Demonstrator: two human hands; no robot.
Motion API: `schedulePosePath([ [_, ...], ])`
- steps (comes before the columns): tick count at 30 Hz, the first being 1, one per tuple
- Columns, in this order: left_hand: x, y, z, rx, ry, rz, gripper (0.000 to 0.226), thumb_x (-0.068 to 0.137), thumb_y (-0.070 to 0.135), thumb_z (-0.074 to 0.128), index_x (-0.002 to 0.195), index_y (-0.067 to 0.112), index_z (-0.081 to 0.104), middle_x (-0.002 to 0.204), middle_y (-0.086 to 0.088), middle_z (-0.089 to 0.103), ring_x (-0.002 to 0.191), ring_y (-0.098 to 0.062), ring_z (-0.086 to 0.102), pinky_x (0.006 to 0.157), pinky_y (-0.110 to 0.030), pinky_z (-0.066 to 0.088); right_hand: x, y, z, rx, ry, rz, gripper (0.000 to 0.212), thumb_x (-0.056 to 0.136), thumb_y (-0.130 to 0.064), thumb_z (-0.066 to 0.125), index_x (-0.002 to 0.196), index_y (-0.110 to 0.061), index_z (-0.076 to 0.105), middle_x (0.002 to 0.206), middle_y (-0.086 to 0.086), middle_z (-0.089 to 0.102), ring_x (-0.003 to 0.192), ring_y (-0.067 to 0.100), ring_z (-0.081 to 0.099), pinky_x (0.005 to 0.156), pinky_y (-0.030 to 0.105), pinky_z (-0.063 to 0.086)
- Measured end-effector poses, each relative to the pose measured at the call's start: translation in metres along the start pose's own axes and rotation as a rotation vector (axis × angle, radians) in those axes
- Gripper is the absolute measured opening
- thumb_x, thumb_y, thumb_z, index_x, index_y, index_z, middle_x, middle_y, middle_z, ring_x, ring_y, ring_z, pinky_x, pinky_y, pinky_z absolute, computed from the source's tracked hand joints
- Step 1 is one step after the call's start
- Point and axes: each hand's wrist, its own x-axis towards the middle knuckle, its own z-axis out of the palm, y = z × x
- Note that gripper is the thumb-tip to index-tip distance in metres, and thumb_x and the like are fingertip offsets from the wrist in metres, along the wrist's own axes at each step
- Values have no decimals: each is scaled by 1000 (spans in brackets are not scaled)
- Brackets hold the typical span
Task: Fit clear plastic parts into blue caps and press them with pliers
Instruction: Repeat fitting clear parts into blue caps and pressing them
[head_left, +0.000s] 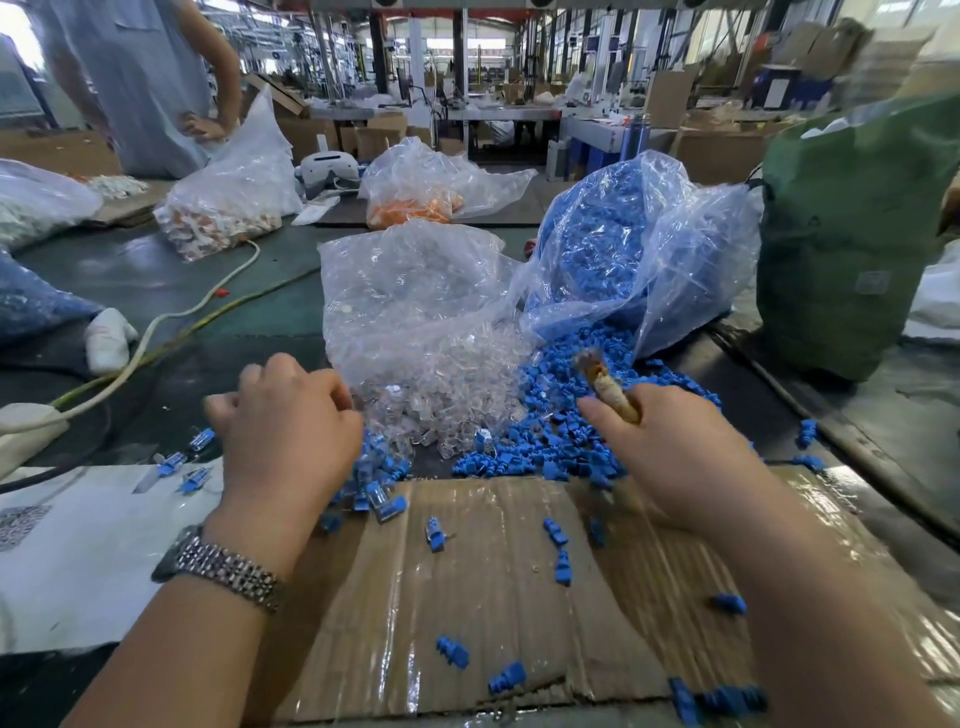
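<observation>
A bag of clear plastic parts (415, 312) lies open, its parts spilling toward me. To its right a bag of blue caps (613, 249) spills a pile of caps (550, 436) onto the table. My left hand (285, 431) hovers at the clear pile's left edge with fingers curled; whether it holds a part is hidden. My right hand (675, 457) grips the pliers (608, 387) by a worn tan handle that sticks up from my fist. Assembled pieces (382, 499) lie under my left hand. Loose caps are scattered on the taped cardboard (467, 613).
A white sheet (78, 561) with assembled pieces (179, 465) lies at left, near a white cable (156, 322). A green sack (841, 234) stands at right. Bags of orange parts (410, 208) and mixed parts (223, 208) sit behind. A person (140, 78) stands at far left.
</observation>
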Motion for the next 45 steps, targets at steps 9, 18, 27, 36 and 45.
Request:
schedulePosePath([
  [9,-19,28,28,-112,-198,475,17,96,32,61,108,40,71,104,19,52,111,-10,46,96,-34,21,10,8,16,-292,-51,112,47,92,-67,52,86,-20,51,97,5,57,86,27,56,73,38,47],
  [18,-16,33,32,-199,-205,452,11,90,34,70,101,35,67,102,18,66,103,-7,55,104,-33,28,7,-1,17,-363,-135,124,59,85,-74,56,105,-19,54,109,6,54,102,28,54,94,48,49],
  [27,-18,33,11,-626,-231,198,9,90,18,68,88,26,63,83,11,66,74,-3,64,63,-15,49,6,-6,20,-256,-35,-118,38,90,-52,66,119,-31,54,119,-3,48,120,22,45,100,48,39],
  [36,-19,37,4,-1145,-635,-95,20,81,4,78,97,16,76,90,-6,75,82,-14,72,69,-17,56,3,-14,33,-356,-116,-304,15,99,-23,57,105,-34,66,109,-5,62,110,20,45,89,42,35],
  [45,-21,38,0,-1346,-799,-127,35,69,12,74,104,7,73,98,-10,76,91,-22,74,76,-24,59,1,-13,27,-54,2,-359,5,100,-28,58,98,-25,60,98,-7,59,92,15,58,85,37,50],
])
